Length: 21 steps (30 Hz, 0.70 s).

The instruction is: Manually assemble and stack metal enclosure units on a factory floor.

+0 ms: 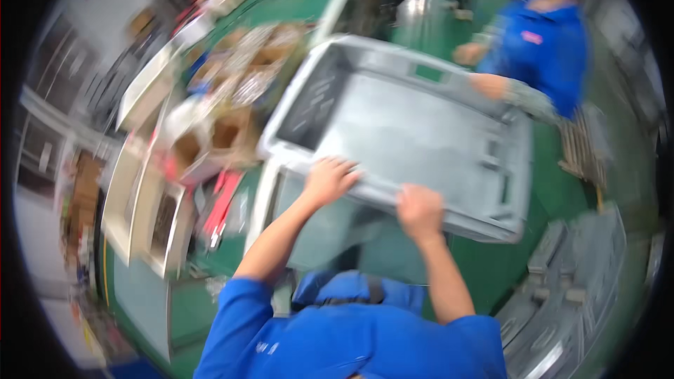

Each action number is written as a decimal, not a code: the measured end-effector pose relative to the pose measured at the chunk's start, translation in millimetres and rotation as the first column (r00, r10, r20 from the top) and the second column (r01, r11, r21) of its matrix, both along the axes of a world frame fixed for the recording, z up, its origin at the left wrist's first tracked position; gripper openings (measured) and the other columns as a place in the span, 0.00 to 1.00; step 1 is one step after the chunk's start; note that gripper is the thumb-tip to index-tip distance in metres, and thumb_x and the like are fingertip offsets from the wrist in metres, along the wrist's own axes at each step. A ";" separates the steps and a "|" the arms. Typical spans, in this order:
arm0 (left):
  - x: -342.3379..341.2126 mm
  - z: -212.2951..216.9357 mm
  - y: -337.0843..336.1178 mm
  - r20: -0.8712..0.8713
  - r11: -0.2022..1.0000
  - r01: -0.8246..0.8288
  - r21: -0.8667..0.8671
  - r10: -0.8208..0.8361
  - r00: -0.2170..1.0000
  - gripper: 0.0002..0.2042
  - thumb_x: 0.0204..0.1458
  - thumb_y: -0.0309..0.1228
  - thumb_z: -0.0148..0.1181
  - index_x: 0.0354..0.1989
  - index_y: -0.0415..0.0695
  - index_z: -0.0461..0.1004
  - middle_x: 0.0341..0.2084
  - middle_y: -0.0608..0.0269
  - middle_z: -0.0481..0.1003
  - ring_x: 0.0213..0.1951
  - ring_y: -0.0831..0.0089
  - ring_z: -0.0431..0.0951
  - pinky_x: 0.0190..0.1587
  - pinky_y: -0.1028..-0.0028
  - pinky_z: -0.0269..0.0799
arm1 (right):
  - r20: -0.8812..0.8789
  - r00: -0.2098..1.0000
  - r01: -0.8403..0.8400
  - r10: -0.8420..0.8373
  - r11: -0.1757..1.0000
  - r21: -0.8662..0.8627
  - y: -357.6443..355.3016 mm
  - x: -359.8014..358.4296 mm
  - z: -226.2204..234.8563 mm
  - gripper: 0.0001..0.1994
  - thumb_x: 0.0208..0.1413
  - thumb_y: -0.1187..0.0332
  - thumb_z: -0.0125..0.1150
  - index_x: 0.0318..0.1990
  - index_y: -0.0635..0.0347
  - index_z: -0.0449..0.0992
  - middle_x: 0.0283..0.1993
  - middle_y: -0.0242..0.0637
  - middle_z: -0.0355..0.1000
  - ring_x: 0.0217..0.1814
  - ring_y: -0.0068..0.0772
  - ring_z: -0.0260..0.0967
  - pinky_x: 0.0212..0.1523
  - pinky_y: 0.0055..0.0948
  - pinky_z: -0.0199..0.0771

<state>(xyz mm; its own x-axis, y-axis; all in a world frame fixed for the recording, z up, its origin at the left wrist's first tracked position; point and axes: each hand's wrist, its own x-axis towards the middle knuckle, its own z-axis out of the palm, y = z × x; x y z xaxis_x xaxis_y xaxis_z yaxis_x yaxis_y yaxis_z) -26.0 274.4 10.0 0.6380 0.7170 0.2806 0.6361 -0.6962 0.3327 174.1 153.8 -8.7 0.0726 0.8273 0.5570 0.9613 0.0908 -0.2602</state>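
Both hands clamp the near rim of the big grey crate point(414, 123), left hand point(327, 179) and right hand point(419, 210) side by side, the empty crate stretching away from them, tipped, its long axis running right toward a co-worker's hand point(489, 85) at the far edge.

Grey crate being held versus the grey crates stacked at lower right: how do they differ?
The held grey crate is tilted, its open inside facing the camera; the stacked grey crates lie on the green floor, nested. The held crate has the left hand and right hand on its near rim, and a co-worker's hand at its far rim; no hands are at the stack. Both are grey plastic, seemingly the same kind.
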 end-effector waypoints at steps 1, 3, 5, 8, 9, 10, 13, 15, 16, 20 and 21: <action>3.1 -7.0 3.1 0.067 0.998 0.057 0.041 -0.059 0.996 0.15 0.47 0.41 0.52 0.39 0.47 0.73 0.28 0.60 0.74 0.33 0.63 0.72 0.41 0.66 0.62 | 0.082 0.996 0.021 -0.018 0.999 -0.038 -6.6 0.2 8.7 0.08 0.46 0.63 0.52 0.30 0.56 0.71 0.23 0.38 0.66 0.27 0.41 0.63 0.27 0.40 0.60; 9.6 -5.2 2.1 0.088 0.988 0.096 0.118 -0.106 0.990 0.14 0.47 0.43 0.52 0.34 0.46 0.75 0.25 0.62 0.73 0.32 0.65 0.71 0.41 0.69 0.61 | 0.004 0.997 0.075 -0.075 0.990 -0.115 -15.6 -0.7 12.2 0.10 0.51 0.63 0.49 0.34 0.57 0.72 0.28 0.37 0.68 0.32 0.40 0.64 0.33 0.38 0.61; 7.9 -8.2 0.0 0.131 0.994 0.073 0.082 -0.084 0.988 0.16 0.48 0.45 0.51 0.30 0.45 0.75 0.23 0.62 0.72 0.31 0.65 0.70 0.40 0.69 0.61 | -0.019 0.998 0.063 -0.067 0.983 -0.171 -9.2 -4.3 18.1 0.10 0.54 0.62 0.47 0.35 0.57 0.71 0.30 0.37 0.69 0.34 0.40 0.65 0.36 0.38 0.61; -3.1 -7.9 -4.4 0.008 1.000 0.017 0.014 -0.017 1.000 0.18 0.50 0.47 0.48 0.27 0.45 0.75 0.21 0.62 0.72 0.30 0.64 0.70 0.39 0.69 0.60 | -0.085 0.995 0.026 -0.050 0.964 -0.265 -8.9 -11.4 21.5 0.11 0.55 0.62 0.44 0.35 0.57 0.71 0.31 0.38 0.69 0.36 0.40 0.65 0.38 0.38 0.60; -1.0 -5.2 -4.3 -0.004 1.000 0.015 0.003 -0.015 1.000 0.18 0.50 0.47 0.47 0.27 0.45 0.75 0.21 0.62 0.72 0.30 0.64 0.70 0.39 0.69 0.60 | -0.086 0.994 0.034 -0.063 0.952 -0.305 -7.8 -8.8 21.1 0.11 0.56 0.62 0.44 0.34 0.58 0.71 0.30 0.38 0.69 0.36 0.41 0.65 0.38 0.37 0.60; -4.8 -4.0 -8.7 -0.016 1.000 0.018 -0.008 -0.018 1.000 0.19 0.51 0.48 0.46 0.26 0.45 0.75 0.21 0.61 0.72 0.30 0.64 0.70 0.39 0.69 0.60 | -0.087 0.993 0.048 -0.083 0.938 -0.344 -8.8 -9.3 20.7 0.11 0.56 0.62 0.44 0.33 0.58 0.72 0.30 0.38 0.69 0.35 0.41 0.65 0.37 0.37 0.60; -7.1 -1.8 -29.2 -0.029 0.999 0.015 -0.040 -0.016 0.999 0.19 0.51 0.47 0.46 0.26 0.45 0.75 0.21 0.60 0.72 0.29 0.64 0.70 0.37 0.69 0.60 | -0.121 0.990 0.030 -0.073 0.944 -0.328 -23.2 -8.3 24.3 0.11 0.55 0.62 0.44 0.31 0.58 0.72 0.28 0.39 0.69 0.33 0.42 0.65 0.36 0.37 0.60; -13.2 0.8 -47.5 0.001 0.998 0.012 -0.056 -0.012 1.000 0.18 0.51 0.46 0.47 0.27 0.45 0.75 0.20 0.59 0.71 0.28 0.64 0.70 0.36 0.69 0.60 | -0.150 0.988 -0.003 -0.044 0.953 -0.303 -37.6 -12.2 26.8 0.11 0.55 0.63 0.45 0.29 0.58 0.72 0.26 0.39 0.69 0.32 0.42 0.65 0.34 0.37 0.59; -16.9 2.2 -57.0 0.016 0.998 0.034 -0.059 -0.033 0.999 0.17 0.51 0.46 0.47 0.27 0.44 0.75 0.20 0.59 0.71 0.28 0.64 0.70 0.36 0.69 0.60 | -0.156 0.987 -0.015 -0.034 0.952 -0.305 -46.0 -13.4 30.6 0.11 0.54 0.63 0.46 0.29 0.58 0.72 0.25 0.38 0.69 0.31 0.42 0.64 0.33 0.37 0.59; -37.6 10.5 -93.6 0.023 0.986 0.097 -0.137 -0.095 0.995 0.17 0.51 0.45 0.48 0.30 0.43 0.74 0.19 0.60 0.70 0.26 0.64 0.70 0.34 0.69 0.60 | -0.187 0.982 -0.057 -0.008 0.937 -0.344 -81.8 -25.7 38.5 0.09 0.53 0.65 0.48 0.26 0.58 0.71 0.23 0.37 0.68 0.28 0.41 0.64 0.31 0.36 0.59; -42.6 11.8 -101.1 0.011 0.979 0.111 -0.170 -0.111 0.994 0.17 0.51 0.45 0.48 0.31 0.42 0.74 0.19 0.60 0.70 0.26 0.64 0.70 0.34 0.70 0.60 | -0.192 0.981 -0.059 -0.016 0.924 -0.379 -90.2 -28.4 38.2 0.09 0.53 0.65 0.48 0.26 0.58 0.71 0.23 0.37 0.68 0.28 0.41 0.64 0.31 0.36 0.59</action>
